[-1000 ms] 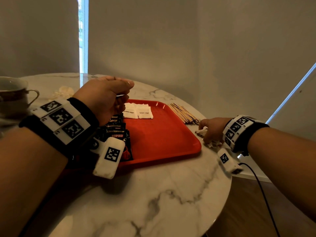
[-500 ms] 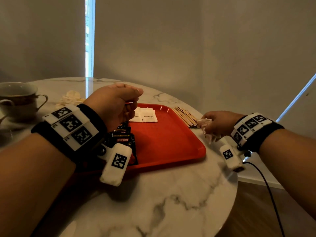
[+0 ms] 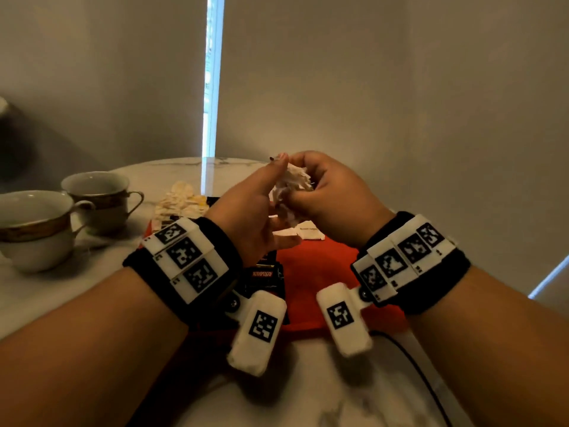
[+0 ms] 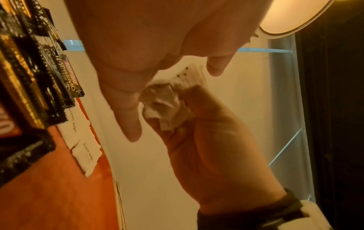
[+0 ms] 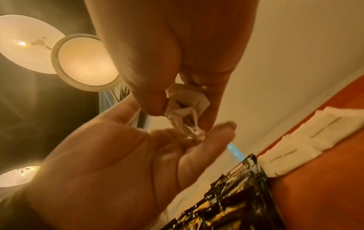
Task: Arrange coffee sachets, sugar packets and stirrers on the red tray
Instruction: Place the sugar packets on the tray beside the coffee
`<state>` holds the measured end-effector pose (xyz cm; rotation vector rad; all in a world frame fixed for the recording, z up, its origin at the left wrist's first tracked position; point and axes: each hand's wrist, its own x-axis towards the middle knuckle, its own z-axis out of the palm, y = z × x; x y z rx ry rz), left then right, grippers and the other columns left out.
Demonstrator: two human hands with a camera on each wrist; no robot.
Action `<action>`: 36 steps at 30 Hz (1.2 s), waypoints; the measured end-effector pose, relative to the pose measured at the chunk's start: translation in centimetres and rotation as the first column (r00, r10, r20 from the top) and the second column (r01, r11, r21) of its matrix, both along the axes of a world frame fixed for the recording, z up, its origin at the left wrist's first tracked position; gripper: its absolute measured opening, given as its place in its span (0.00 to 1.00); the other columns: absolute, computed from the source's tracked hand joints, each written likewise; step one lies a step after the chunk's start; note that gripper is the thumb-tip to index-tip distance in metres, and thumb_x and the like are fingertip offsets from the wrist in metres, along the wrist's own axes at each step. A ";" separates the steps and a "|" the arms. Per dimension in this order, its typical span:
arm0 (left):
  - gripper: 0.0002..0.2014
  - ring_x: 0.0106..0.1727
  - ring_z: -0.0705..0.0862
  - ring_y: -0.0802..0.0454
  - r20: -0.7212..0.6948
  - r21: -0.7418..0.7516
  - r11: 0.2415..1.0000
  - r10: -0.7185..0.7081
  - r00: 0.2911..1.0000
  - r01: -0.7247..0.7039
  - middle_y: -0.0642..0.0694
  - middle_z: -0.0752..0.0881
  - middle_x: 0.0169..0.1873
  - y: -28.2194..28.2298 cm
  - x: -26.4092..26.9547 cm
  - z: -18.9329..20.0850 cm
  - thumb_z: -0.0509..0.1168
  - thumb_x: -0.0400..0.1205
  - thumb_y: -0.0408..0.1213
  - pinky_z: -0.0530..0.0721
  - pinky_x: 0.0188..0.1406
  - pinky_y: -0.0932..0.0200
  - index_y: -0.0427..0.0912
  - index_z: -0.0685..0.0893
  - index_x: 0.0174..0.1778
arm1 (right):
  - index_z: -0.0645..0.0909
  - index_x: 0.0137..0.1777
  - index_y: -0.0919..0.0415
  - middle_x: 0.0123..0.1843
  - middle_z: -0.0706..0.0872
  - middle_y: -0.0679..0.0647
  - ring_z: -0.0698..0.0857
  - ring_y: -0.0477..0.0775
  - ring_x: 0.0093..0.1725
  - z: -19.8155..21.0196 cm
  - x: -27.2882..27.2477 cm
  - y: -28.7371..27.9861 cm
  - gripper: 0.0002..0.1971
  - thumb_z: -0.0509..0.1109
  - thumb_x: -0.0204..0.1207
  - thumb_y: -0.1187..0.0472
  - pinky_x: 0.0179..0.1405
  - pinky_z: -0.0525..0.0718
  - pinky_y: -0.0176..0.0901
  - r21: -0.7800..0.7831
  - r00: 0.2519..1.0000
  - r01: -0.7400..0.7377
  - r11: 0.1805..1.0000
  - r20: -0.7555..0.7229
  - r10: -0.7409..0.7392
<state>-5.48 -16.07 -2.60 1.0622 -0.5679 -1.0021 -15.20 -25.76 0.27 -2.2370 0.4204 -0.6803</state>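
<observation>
Above the red tray [image 3: 311,266], my right hand [image 3: 311,192] grips a crumpled bunch of white sugar packets [image 3: 292,183]. My left hand [image 3: 277,204] is beside it, palm open, fingers straight and touching the bunch [image 5: 185,105]. On the tray's left side lies a row of black coffee sachets [image 3: 263,275]. Two white sugar packets [image 3: 311,234] lie flat at the tray's far end, also clear in the left wrist view [image 4: 84,149]. The stirrers are hidden behind my right hand in the head view.
Two gold-trimmed cups [image 3: 34,226] [image 3: 98,198] stand at the left of the marble table [image 3: 308,396]. A pile of pale packets [image 3: 181,201] lies on the table beyond the tray's left corner. A black cable [image 3: 415,365] trails from my right wrist.
My right hand lifted the bunch of packets from the table right of the tray and carried it left, above the tray. My left hand uncurled and rose to meet it.
</observation>
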 end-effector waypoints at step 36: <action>0.15 0.40 0.87 0.44 0.022 0.095 0.984 -0.152 0.988 0.150 0.35 0.88 0.46 -0.1 0.9 -1.3 0.58 0.82 0.35 0.84 0.39 0.54 0.34 0.84 0.59 | 0.74 0.77 0.45 0.68 0.85 0.44 0.87 0.45 0.65 -3.5 -0.8 -2.5 0.47 0.88 0.56 0.66 0.62 0.87 0.45 0.267 0.914 -0.394 0.879 0.014 0.406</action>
